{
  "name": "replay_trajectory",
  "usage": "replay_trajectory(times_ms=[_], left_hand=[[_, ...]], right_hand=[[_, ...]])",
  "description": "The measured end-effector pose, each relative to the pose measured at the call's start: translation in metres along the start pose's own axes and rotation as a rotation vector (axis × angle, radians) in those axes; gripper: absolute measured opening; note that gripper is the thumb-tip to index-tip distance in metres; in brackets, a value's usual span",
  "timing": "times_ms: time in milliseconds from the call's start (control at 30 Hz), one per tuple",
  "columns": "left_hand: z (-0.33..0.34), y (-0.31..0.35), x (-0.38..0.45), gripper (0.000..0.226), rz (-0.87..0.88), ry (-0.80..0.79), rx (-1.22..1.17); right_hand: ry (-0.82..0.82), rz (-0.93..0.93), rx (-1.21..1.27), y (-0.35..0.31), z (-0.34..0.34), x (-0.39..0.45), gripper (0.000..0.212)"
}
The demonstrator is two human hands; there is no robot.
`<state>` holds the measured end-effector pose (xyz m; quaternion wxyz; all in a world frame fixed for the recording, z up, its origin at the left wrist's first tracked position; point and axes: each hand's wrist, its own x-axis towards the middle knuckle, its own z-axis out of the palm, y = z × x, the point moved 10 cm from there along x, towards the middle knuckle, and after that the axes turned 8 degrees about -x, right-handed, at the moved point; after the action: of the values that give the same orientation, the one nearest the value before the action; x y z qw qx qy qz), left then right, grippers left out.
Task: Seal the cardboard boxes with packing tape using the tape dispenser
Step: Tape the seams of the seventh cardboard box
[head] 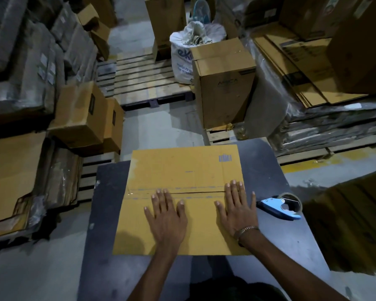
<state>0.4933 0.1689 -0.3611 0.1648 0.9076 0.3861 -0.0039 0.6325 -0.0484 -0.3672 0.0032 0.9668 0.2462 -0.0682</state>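
One closed box [182, 200] on table [109, 192]; left hand [166, 216] and right hand [237, 207] flat on it, fingers spread. One tape dispenser [280, 206] beside.

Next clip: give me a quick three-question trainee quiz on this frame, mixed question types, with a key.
1. True or false: the right hand is gripping the tape dispenser.
2. Multiple choice: where does the tape dispenser lie? A) on top of the cardboard box B) on the table, to the right of the box C) on the floor
3. Short answer: what is the left hand doing?

Key
1. False: it lies flat on the box, fingers straight, apart from the dispenser.
2. B
3. Pressing flat on the box, fingertips at the seam between the flaps.
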Motion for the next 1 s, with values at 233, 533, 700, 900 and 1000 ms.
replay_trajectory(times_ms=[233, 533, 700, 900, 1000], left_hand=[[0.024, 0.048, -0.001, 0.067, 0.557, -0.146, 0.081], [-0.049, -0.138, 0.083, 0.094, -0.083, -0.116, -0.156], [-0.059, -0.158, 0.086, 0.099, -0.267, -0.173, -0.388], [-0.061, -0.148, 0.048, 0.073, -0.288, -0.052, -0.534], [-0.066, -0.132, 0.027, 0.051, -0.081, 0.183, -0.447]], right_hand=[[0.044, 0.128, 0.015, -0.040, 0.000, -0.004, 0.078], [0.005, 0.213, -0.044, -0.036, -0.001, -0.008, 0.082], [-0.003, 0.454, 0.077, -0.021, -0.011, -0.007, 0.091], [0.018, 0.368, 0.056, -0.004, -0.019, 0.014, 0.096], [0.025, 0.278, 0.020, 0.005, -0.019, 0.026, 0.097]])
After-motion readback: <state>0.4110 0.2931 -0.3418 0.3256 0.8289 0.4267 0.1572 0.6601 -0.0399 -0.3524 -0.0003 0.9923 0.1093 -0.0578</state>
